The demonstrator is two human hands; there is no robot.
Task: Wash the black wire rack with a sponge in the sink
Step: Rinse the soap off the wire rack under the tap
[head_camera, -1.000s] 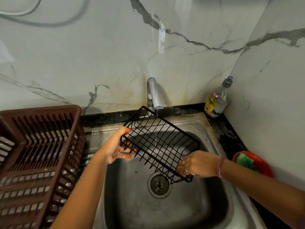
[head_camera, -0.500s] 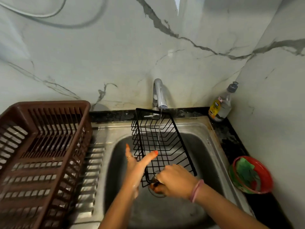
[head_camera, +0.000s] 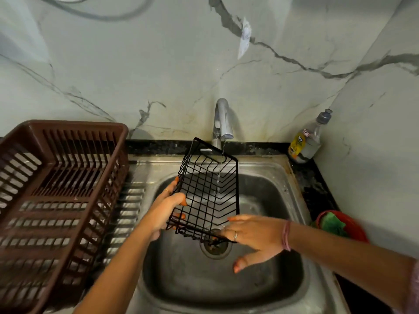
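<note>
The rack point(head_camera: 207, 191) hangs tilted over the sink point(head_camera: 283, 173), its far end under the tap point(head_camera: 223, 120). The left hand point(head_camera: 166, 208) grips its left edge; the right hand point(head_camera: 254, 234) lies spread on the near corner, seemingly not gripping. Best turn it slowly so water reaches every wire. One rack, one tap, one bottle point(head_camera: 306, 139), one brown drainer point(head_camera: 56, 200), one sponge point(head_camera: 332, 224) in a red bowl point(head_camera: 353, 227).

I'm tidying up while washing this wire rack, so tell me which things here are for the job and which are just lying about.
For the job:
wire rack, held by left hand, right hand at its near corner
running tap
sink
green sponge in the red bowl
soap bottle

Lying about:
brown dish basket
</note>
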